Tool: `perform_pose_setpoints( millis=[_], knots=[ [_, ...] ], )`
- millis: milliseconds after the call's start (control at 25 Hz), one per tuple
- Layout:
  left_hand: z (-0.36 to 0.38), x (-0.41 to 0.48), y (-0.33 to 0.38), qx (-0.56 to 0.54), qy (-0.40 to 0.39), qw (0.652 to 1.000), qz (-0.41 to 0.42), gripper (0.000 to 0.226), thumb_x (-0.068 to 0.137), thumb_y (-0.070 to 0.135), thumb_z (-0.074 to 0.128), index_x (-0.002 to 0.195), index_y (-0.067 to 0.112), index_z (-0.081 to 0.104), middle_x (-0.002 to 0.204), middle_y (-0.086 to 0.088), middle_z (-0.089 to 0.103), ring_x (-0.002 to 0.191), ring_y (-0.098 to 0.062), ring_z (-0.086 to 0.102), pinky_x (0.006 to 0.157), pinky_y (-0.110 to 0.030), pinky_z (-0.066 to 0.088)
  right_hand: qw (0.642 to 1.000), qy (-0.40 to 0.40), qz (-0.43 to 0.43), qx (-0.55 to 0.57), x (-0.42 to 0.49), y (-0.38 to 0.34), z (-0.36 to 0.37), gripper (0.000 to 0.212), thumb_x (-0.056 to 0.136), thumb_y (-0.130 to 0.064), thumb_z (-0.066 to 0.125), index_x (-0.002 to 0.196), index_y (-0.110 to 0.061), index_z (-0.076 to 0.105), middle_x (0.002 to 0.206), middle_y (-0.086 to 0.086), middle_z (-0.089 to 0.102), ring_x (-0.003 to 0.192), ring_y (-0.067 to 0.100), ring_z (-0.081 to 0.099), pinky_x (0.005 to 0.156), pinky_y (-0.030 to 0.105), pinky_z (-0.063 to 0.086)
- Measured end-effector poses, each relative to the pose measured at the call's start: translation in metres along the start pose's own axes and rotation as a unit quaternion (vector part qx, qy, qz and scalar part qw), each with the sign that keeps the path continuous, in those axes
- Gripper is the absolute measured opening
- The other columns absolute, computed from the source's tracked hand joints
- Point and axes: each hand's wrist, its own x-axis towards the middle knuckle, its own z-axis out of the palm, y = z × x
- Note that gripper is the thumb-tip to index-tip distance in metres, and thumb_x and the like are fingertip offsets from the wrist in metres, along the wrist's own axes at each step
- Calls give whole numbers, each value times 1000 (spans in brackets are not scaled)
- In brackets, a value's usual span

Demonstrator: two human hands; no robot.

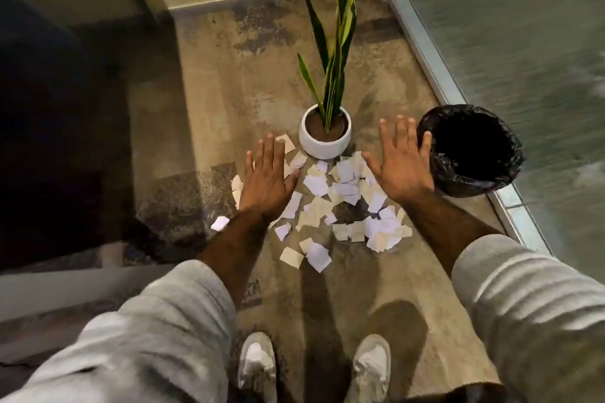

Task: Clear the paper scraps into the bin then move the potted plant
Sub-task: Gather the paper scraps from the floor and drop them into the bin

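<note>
**Scrap clearing at its start, both hands empty**

Nearest the camera: white shoes (257,366) on the mottled floor (229,91), grey sleeves (163,321) reaching forward and down. Left hand (266,180) is spread flat with straight fingers over the left edge of the paper scraps (343,203), holding nothing. Right hand (401,170) is likewise spread and empty, over the right edge of the pile and just beside the bin (471,150). Cannot tell whether either palm touches the floor.

The scraps lie loose on the floor between the hands, a few strays nearer the shoes and off to the left. Beyond them the potted plant (325,137) stands upright in its white pot, the farthest scraps right up against its base. The bin (black liner, too dark inside to see contents) stands to the right of the pot, against the glass panel frame (435,75).

Step in hand, as I judge it: first part, gathering scraps; the plant move waits. The next move likely calls for sweeping both hands inward to bunch the pile, closing on a handful, then carrying it right to the bin. Watch the pot while sweeping near its base.
</note>
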Motion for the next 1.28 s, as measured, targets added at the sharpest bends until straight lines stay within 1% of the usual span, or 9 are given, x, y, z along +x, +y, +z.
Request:
perform_pose_setpoints(
  millis=[120, 280, 440, 600, 760, 880, 1000, 1080, 1280],
  knots=[
    [102, -15, -31, 19, -4, 999, -35, 75, 103, 59, 12, 163, 17, -1, 171, -10, -11, 158, -30, -11, 126, -52, -7, 998, -53, -31, -10, -1, -9, 115, 66, 101, -62, 20, 159, -32, 15, 167, 17, 9, 154, 39, 4, 119, 63, 2],
    [245, -64, -43, -24, -89, 986, -139, 83, 94, 74, 7, 162, 27, -7, 170, -5, -16, 157, -32, -13, 126, -57, -2, 992, -124, -27, 0, -17, -13, 256, 64, 101, -62, 24, 159, -38, 9, 169, 11, -2, 155, 35, -2, 120, 60, 2],
    [336, -85, -21, -94, -169, 964, -180, 97, 89, 77, 41, 160, 34, -10, 171, -4, -14, 157, -36, 1, 119, -63, 22, 989, -133, -40, 46, -29, -18, 322, 63, 97, -55, 48, 153, -29, 32, 154, 17, 36, 140, 37, 39, 107, 49, 41],
    [350, -82, -6, -87, -147, 964, -205, 109, 84, 71, 60, 161, 27, -3, 171, -9, -9, 156, -36, 10, 113, -59, 34, 964, -220, -58, 138, -84, -23, 337, 67, 89, -54, 63, 146, -29, 39, 132, 10, 54, 114, 31, 59, 87, 41, 52],
    [343, -87, -5, -94, -134, 953, -254, 116, 75, 61, 77, 158, 22, 7, 163, -17, 18, 144, -39, 34, 108, -49, 42, 943, -308, -63, 112, -135, -36, 354, 98, 74, -37, 83, 150, -31, 23, 144, 12, 42, 111, 33, 61, 86, 45, 56],
    [354, -83, -1, -106, -118, 942, -295, 103, 79, 46, 81, 156, 17, 20, 155, -18, 29, 137, -38, 39, 109, -43, 40, 949, -293, 22, 115, -135, -56, 378, 92, 75, -20, 84, 144, -28, 25, 142, 16, 41, 110, 34, 64, 82, 42, 57],
    [361, -62, 12, -221, -39, 904, -363, 71, 83, 21, 77, 144, 14, 41, 146, -16, 36, 130, -35, 41, 103, -40, 43, 942, -238, 97, 214, -120, -79, 393, 72, 86, -29, 73, 145, -26, 32, 143, 17, 44, 120, 35, 58, 93, 44, 53],
    [360, -44, 15, -283, -13, 898, -338, 60, 85, 9, 70, 139, 9, 47, 141, -17, 39, 127, -34, 44, 104, -37, 43, 935, -183, 113, 282, -103, -87, 392, 59, 94, -27, 62, 146, -22, 35, 147, 15, 43, 127, 33, 52, 100, 41, 46],
    [348, -18, 12, -405, 37, 892, -197, 48, 90, 8, 63, 137, 13, 54, 135, -10, 60, 126, -27, 54, 110, -39, 44, 897, -150, 140, 392, -71, -53, 374, 68, 90, -14, 65, 150, -24, 36, 145, 10, 49, 131, 29, 52, 105, 43, 47]
  ],
)
